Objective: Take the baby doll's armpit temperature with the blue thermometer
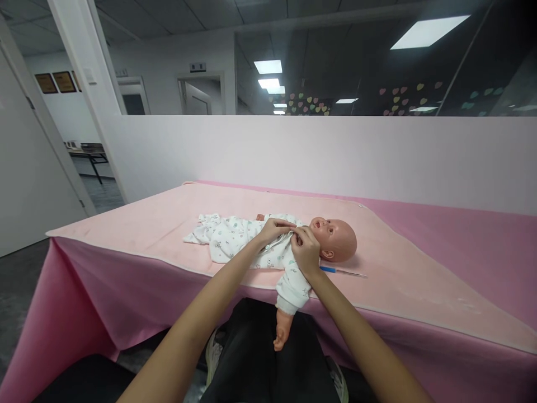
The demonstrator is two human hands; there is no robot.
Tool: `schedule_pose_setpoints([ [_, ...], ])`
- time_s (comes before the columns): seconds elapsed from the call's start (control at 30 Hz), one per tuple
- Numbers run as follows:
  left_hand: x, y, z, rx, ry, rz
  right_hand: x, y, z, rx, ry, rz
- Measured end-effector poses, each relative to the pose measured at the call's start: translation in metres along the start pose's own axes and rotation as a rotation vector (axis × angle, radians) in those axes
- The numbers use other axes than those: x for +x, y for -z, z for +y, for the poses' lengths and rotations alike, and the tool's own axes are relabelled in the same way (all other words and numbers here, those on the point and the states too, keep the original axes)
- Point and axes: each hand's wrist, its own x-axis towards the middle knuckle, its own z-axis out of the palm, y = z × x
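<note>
A baby doll (339, 240) lies on its back along the table's near edge, head to the right. It wears a white printed romper (230, 238); its near arm (283, 329) hangs over the edge. At the upper chest, my left hand (274, 230) has its fingers closed on the romper's front near the neck. Right beside it, my right hand (305, 250) pinches the same cloth, fingers curled. The exact bit of cloth between the fingertips is hidden by the hands. Just below the doll's head lies a thin metal-shafted tool with a blue handle (328, 269).
A pale pink cloth (138, 224) covers the table over a darker pink cover (470, 235) that drapes down the front. Behind stands a low white wall (314, 157) with glass above. At far left is a white door (37, 145).
</note>
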Motion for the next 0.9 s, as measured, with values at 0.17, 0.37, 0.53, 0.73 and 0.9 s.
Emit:
schedule_pose_setpoints([
  [0.17, 0.0006, 0.0001, -0.0003, -0.040, 0.002, 0.006, 0.0004, -0.0020, 0.0014, 0.009, -0.002, 0.010],
  [0.37, 0.0011, -0.0002, -0.0009, -0.084, 0.005, 0.023, 0.0005, -0.0032, 0.0033, -0.004, -0.013, 0.017],
  [0.53, -0.0003, -0.0005, 0.0022, -0.060, 0.020, 0.041, -0.0002, -0.0041, 0.0059, 0.006, 0.021, 0.040],
  [0.73, 0.0010, 0.0009, -0.0010, -0.064, 0.004, 0.034, -0.0005, -0.0047, 0.0063, 0.056, 0.088, 0.081],
  [0.9, 0.0016, 0.0010, -0.0023, -0.070, 0.006, 0.036, -0.0009, -0.0060, 0.0056, 0.042, 0.117, 0.103],
])
